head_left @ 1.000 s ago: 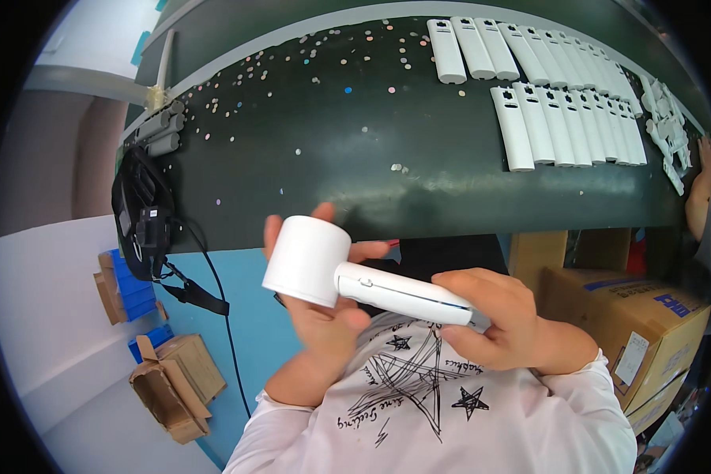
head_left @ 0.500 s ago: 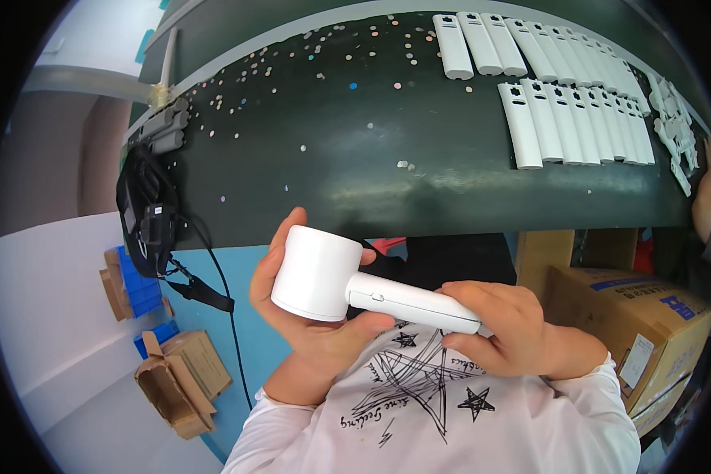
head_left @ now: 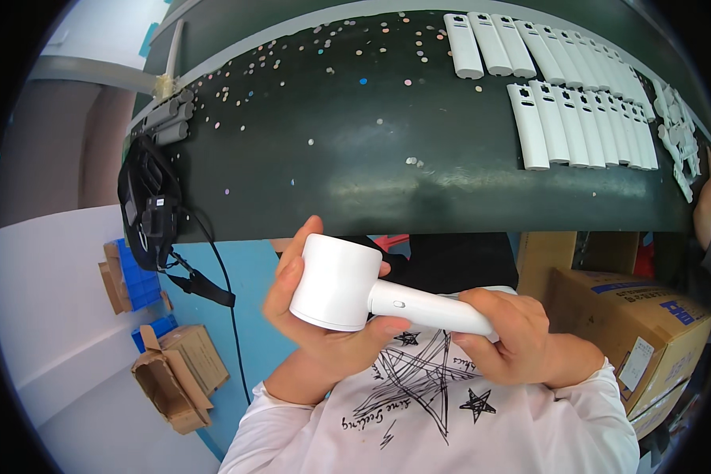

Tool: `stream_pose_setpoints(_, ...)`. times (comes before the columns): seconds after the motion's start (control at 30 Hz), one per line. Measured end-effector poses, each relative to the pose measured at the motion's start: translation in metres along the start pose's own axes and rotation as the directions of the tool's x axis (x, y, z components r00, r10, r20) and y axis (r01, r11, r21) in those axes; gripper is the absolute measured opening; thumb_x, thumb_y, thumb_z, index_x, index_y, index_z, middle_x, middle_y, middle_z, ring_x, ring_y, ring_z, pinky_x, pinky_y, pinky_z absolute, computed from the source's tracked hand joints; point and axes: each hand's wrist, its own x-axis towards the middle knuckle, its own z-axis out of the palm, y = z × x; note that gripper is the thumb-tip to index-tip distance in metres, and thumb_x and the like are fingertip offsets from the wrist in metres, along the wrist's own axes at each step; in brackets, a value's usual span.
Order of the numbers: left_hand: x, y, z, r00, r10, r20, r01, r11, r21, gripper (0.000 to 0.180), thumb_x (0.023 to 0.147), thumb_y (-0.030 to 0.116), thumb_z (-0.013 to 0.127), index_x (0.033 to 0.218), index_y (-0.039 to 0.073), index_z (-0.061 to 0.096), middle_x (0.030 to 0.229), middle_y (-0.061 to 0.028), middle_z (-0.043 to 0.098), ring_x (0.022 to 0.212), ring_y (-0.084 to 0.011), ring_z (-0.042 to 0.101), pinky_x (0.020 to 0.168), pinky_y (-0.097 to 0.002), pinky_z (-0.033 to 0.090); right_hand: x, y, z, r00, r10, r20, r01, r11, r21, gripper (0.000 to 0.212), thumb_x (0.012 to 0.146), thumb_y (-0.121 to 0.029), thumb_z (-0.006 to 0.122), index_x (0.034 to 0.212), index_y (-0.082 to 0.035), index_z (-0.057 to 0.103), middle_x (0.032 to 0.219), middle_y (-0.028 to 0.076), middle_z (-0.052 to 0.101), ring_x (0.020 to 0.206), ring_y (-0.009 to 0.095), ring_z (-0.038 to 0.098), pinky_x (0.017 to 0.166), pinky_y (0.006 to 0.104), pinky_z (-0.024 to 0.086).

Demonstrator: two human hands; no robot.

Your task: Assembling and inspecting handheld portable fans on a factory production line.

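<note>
A white handheld device (head_left: 337, 283) with a drum-shaped head and a slim handle (head_left: 430, 308) lies across both my hands, in front of my shirt. My left hand (head_left: 324, 344) wraps round the head, with the thumb near where the handle joins and fingertips showing behind it. My right hand (head_left: 517, 336) grips the free end of the handle between thumb and fingers. A small oval mark or button shows on the handle near the head. The exact kind of device cannot be told.
On the dark green table (head_left: 347, 189), two rows of white handle-shaped shells (head_left: 532, 130) stand at the right beside white plastic parts (head_left: 678, 130). Small round dots are scattered there. A black strapped device (head_left: 150, 213) sits left; cardboard boxes (head_left: 632, 316) stand lower right. Another person's hand (head_left: 709, 193) shows at far right.
The device and both hands have shifted slightly right. The handle has turned a little about its length, so its end seam shows less. My grip stays on head and handle.
</note>
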Motion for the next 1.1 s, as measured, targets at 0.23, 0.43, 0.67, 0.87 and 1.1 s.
stream_pose_setpoints(0.23, -0.008, -0.009, 0.018, 0.992, -0.126, 0.02, 0.127, 0.963, -0.24, 0.107, 0.071, 0.016, 0.091, 0.147, 0.012, 0.016, 0.153, -0.0305, 0.022, 0.113, -0.0345, 0.062, 0.086, -0.0407, 0.06, -0.011, 0.016, 0.01, 0.993, -0.035, -0.11, 0.046, 0.994, 0.1, 0.036, 0.085, -0.015, 0.073, 0.107, 0.009, 0.058, 0.071, 0.011, 0.062, 0.05, 0.019, 0.056, 0.043, 0.0298, 0.042)
stream_pose_setpoints(0.43, 0.03, 0.001, -0.006, 0.947, -0.285, 0.151, 0.309, 0.936, -0.171, 0.092, 0.079, 0.014, 0.082, 0.152, -0.002, 0.028, 0.152, -0.0175, 0.036, 0.123, -0.0248, 0.056, 0.098, -0.035, 0.051, 0.007, 0.015, -0.01, 0.739, 0.46, 0.492, -0.625, 0.198, 0.755, 0.038, 0.106, -0.025, 0.044, 0.131, 0.003, 0.051, 0.085, 0.009, 0.064, 0.068, 0.014, 0.059, 0.057, 0.0273, 0.049)
stream_pose_setpoints(0.67, 0.05, -0.002, -0.006, 0.94, -0.327, 0.102, 0.335, 0.939, -0.081, 0.057, 0.096, 0.014, 0.065, 0.146, -0.001, 0.042, 0.141, -0.017, 0.045, 0.113, -0.0225, 0.061, 0.082, -0.0299, 0.057, 0.012, 0.027, -0.001, 0.743, 0.265, 0.614, -0.587, -0.181, 0.789, 0.049, 0.108, -0.032, 0.027, 0.127, 0.004, 0.054, 0.066, 0.013, 0.058, 0.045, 0.016, 0.053, 0.046, 0.0281, 0.045)
stream_pose_setpoints(0.87, 0.055, -0.002, -0.004, 0.969, -0.231, 0.089, 0.227, 0.972, 0.061, 0.053, 0.096, 0.014, 0.065, 0.144, 0.0, 0.046, 0.137, -0.0158, 0.049, 0.095, -0.0153, 0.061, 0.071, -0.0243, 0.051, 0.012, 0.026, 0.002, 0.754, 0.275, 0.597, -0.577, -0.158, 0.801, 0.052, 0.108, -0.035, 0.025, 0.129, 0.004, 0.052, 0.07, 0.014, 0.061, 0.051, 0.016, 0.056, 0.051, 0.0283, 0.048)
stream_pose_setpoints(1.1, 0.048, 0.013, 0.004, 0.903, -0.384, 0.191, 0.382, 0.923, 0.053, 0.124, 0.068, 0.02, 0.091, 0.157, 0.002, 0.007, 0.155, -0.0171, 0.03, 0.131, -0.0251, 0.049, 0.102, -0.0371, 0.047, 0.008, 0.016, 0.008, 0.795, 0.418, 0.439, -0.554, 0.207, 0.807, 0.05, 0.105, -0.038, 0.042, 0.13, 0.005, 0.047, 0.088, 0.017, 0.065, 0.064, 0.021, 0.063, 0.06, 0.0331, 0.052)
